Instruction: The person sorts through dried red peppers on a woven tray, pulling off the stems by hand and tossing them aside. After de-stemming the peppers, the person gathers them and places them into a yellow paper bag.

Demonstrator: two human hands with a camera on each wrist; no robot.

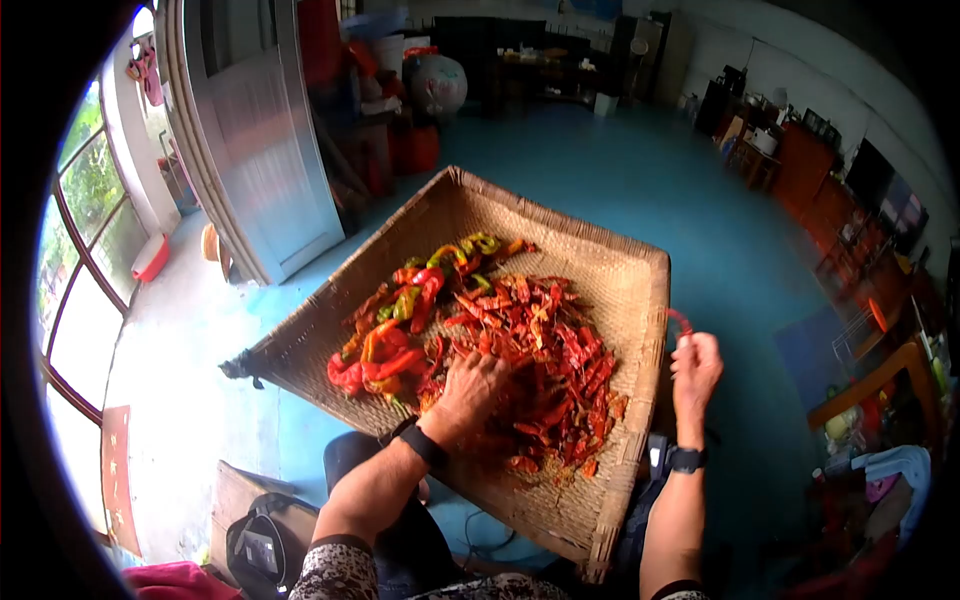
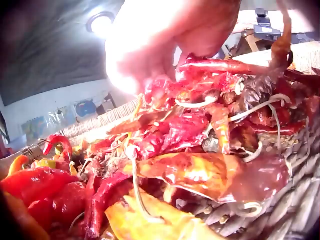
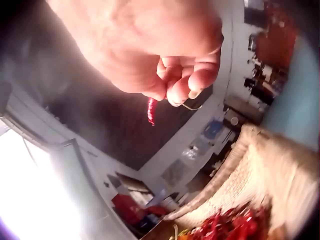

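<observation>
A large woven bamboo tray (image 1: 640, 275) with raised sides holds chili peppers. Glossy red, orange and green peppers (image 1: 425, 295) lie along its left part, and a heap of wrinkled dried red chilies (image 1: 565, 370) fills the middle. My left hand (image 1: 470, 390) reaches down into the heap, its fingertips among shrivelled chilies (image 2: 185, 132) and partly hidden by them. Beyond the tray's right rim, my right hand (image 1: 697, 365) is raised and pinches a thin dried red chili (image 3: 151, 111) between thumb and fingers. A pale stem (image 3: 192, 107) pokes out past the fingertips.
The tray sits over the person's lap. Below left, a black bag (image 1: 265, 550) lies on a board. A grey door (image 1: 265, 130) stands open at the left, beside a bright window (image 1: 95, 200). Blue floor (image 1: 740, 230) stretches ahead; cluttered furniture lines the right wall.
</observation>
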